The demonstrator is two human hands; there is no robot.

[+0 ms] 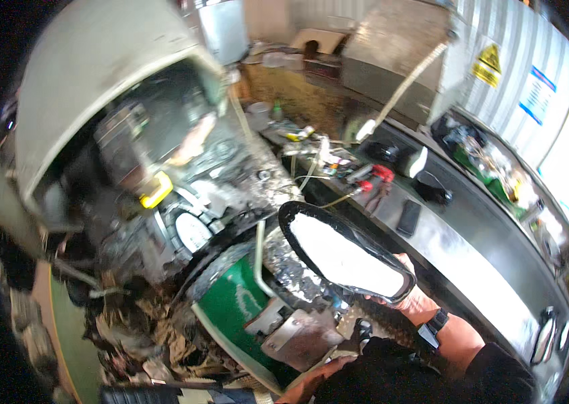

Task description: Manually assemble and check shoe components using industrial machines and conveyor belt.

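A black shoe lies tilted in front of me with its white underside facing up. My right hand grips the near end of the shoe, and some fingers are hidden beneath it. A dark watch sits on that wrist. Of my left arm only part of the forearm shows at the lower edge; the hand itself is out of sight. Left of the shoe stands a machine with a pale hood. In its opening, a white oval piece sits among metal parts, next to a yellow part.
A green panel and a bent pale rod stand below the shoe. Along the right runs a metal bench with a black flat rectangular object, red-handled tools and black shoes. Cloth-like scraps lie lower left.
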